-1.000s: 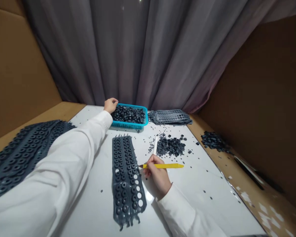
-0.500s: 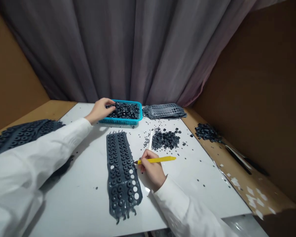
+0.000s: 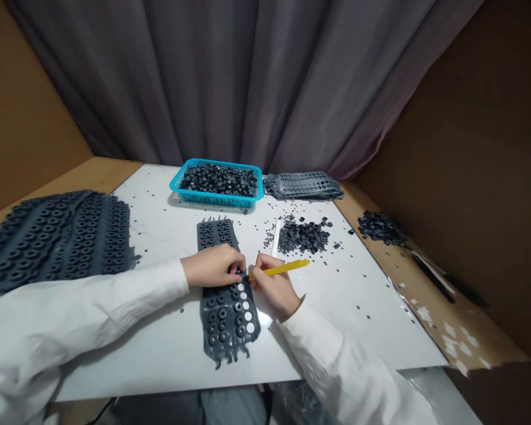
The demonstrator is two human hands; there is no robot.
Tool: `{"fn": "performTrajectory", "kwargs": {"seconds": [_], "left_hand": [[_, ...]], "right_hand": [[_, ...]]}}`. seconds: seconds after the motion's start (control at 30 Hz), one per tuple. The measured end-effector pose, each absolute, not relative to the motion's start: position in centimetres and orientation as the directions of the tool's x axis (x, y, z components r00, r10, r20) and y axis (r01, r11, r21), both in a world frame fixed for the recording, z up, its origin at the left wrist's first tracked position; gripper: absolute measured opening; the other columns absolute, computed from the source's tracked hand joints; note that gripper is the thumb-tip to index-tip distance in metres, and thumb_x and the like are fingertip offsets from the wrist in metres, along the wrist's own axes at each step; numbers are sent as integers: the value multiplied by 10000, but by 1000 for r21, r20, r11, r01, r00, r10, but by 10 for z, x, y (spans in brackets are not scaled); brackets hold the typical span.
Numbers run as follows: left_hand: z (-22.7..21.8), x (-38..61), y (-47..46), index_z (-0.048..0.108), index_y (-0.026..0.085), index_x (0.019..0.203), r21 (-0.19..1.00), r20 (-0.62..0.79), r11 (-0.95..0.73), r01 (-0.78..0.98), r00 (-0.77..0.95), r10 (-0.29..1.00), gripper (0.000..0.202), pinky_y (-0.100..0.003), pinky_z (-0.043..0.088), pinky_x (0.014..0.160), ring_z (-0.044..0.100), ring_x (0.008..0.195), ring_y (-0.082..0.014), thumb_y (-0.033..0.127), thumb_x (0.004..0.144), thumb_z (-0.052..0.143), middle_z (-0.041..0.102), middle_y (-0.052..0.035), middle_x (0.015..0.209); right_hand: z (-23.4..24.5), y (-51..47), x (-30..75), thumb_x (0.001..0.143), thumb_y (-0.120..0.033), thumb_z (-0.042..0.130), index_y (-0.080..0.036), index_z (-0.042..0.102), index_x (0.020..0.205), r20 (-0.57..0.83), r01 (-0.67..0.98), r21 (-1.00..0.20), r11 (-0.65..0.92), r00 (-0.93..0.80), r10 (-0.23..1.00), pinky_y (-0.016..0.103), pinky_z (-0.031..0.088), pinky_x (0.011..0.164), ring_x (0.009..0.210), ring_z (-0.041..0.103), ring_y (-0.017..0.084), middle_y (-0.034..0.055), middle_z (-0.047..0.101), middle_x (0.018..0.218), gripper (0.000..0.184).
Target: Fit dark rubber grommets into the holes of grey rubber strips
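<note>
White board (image 3: 336, 330) (plastic, perhaps) with blue basket (image 3: 216, 200), dark sheets (image 3: 228, 319)

Small piece-work booth: cardboard panels (image 3: 464, 147) flank white table (image 3: 336, 330), grey curtain (image 3: 203, 77) hanging behind it; blue plastic basket (image 3: 203, 199) of dark moulded rings (image 3: 219, 180) and punched moulded sheets (image 3: 57, 236) on table.

- Mesh basket (image 3: 215, 201): bright turquoise, by the worktop's far edge, holding dark grey rings (image 3: 219, 180)
- Rubber sheet (image 3: 228, 319): slate grey, rows of ringed circles, white holes near the front
- Slim tool (image 3: 283, 268): solid yellow
- Sleeves (image 3: 336, 348): plain white
- Worktop (image 3: 363, 319): white, speckled dark
</note>
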State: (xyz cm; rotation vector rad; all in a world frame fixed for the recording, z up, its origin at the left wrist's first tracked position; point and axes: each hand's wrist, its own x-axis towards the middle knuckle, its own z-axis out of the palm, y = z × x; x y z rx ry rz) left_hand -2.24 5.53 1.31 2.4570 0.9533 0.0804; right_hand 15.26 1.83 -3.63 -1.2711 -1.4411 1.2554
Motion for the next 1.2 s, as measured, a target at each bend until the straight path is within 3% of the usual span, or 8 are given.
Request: {"fn": "performTrajectory", "kwargs": {"seconds": [0.2, 0.27, 0.33, 0.43, 0.57, 0.8, 1.0, 1.2], "left_hand": [[11, -7, 43, 659, 123, 760, 107, -112, -811, 575, 818, 565, 120, -289, 434, 624, 619, 717, -216, 126, 794, 544, 646, -84, 745], [4, -9, 38, 646, 105, 783, 82, -87, -831, 550, 835, 544, 170, -300, 447, 647, 621, 748, -223, 77, 822, 483, 648, -99, 764], [-1, -15, 38, 630, 115, 802, 222, -5, -785, 578, 806, 592, 171, -290, 456, 675, 617, 772, -204, 99, 848, 467, 651, -89, 794], [0, -30, 45, 600, 141, 813, 650, 110, -478, 591, 549, 829, 157, -269, 464, 679, 606, 720, -158, 229, 870, 483, 643, -42, 774], [11, -43, 55, 569, 130, 801, 951, -150, 54, 305, 303, 941, 205, -248, 474, 609, 588, 651, -129, 334, 817, 549, 628, -33, 758], [6, -36, 61, 562, 116, 866, 819, -499, 569, -70, 403, 767, 237, -202, 500, 616, 617, 658, -100, 34, 655, 490, 658, -55, 813], [5, -31, 65, 569, 31, 991, 696, -593, 703, -147, 435, 678, 442, -247, 545, 734, 682, 799, -188, -25, 578, 421, 689, -150, 870], [4, -39, 65, 551, -5, 1090, 645, -600, 748, -154, 504, 621, 417, -260, 549, 754, 683, 875, -237, 63, 694, 438, 673, -221, 1002]], "right_hand": [[-38, 19, 154, 658, -122, 482, -201, 410, 517, -4, 206, -978, 31, -165, 986, 194, 345, 436, 416, 475, 99, -51, 510, 426, 177], [-37, 18, 154, 657, -118, 477, -201, 402, 513, -9, 221, -975, 27, -159, 987, 193, 342, 433, 413, 472, 95, -52, 508, 424, 182], [-36, 18, 153, 661, -119, 474, -200, 397, 510, -19, 229, -973, 18, -161, 987, 189, 341, 429, 408, 471, 91, -54, 502, 418, 188], [-33, 20, 152, 667, -137, 476, -202, 388, 507, -74, 205, -978, -38, -171, 982, 183, 337, 401, 391, 468, 89, -58, 496, 407, 193], [-26, 32, 154, 655, -173, 499, -207, 407, 534, -212, 146, -973, -181, -240, 947, 186, 339, 352, 340, 457, 92, -60, 524, 408, 155], [-26, 49, 155, 647, -162, 499, -209, 399, 516, -102, 106, -991, -83, -190, 976, 187, 346, 365, 338, 459, 94, -62, 515, 384, 171], [-29, 43, 153, 659, -169, 508, -208, 404, 529, -130, 111, -988, -109, -207, 970, 190, 356, 380, 359, 467, 95, -58, 527, 406, 170], [-30, 43, 153, 666, -150, 502, -204, 423, 540, -109, 172, -983, -70, -228, 968, 191, 369, 415, 385, 489, 96, -55, 533, 420, 158]]}}
